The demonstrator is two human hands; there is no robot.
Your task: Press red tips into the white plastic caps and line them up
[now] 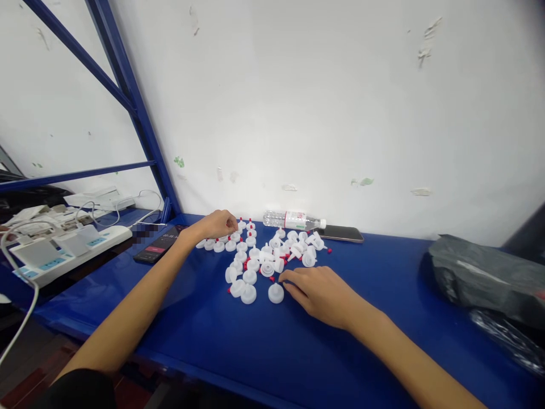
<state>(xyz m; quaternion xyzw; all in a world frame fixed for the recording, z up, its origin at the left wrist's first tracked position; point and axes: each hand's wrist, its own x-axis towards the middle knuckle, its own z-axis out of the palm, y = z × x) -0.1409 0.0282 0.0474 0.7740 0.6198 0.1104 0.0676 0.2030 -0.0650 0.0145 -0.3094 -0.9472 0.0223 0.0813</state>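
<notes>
My left hand (220, 224) is closed, fingertips bent down at the back rows of white nozzle caps; what they hold, if anything, is hidden. Several caps there stand upright with red tips on top, such as a red-tipped cap (251, 233). Low over the table, my right hand (319, 291) has its thumb and index finger slightly apart. Close to its fingertips are a single white cap (276, 293) and a small red tip (271, 279). Between the hands lies a loose pile of white caps (267, 268), mixed with red tips and tilted various ways.
Behind the pile, a clear plastic bottle (293, 220) lies along the wall beside a dark phone (343, 233). Another phone (157, 250) with a lit screen rests by my left forearm. Left is a power strip (80, 253) with chargers; right, a grey plastic bag (481, 272).
</notes>
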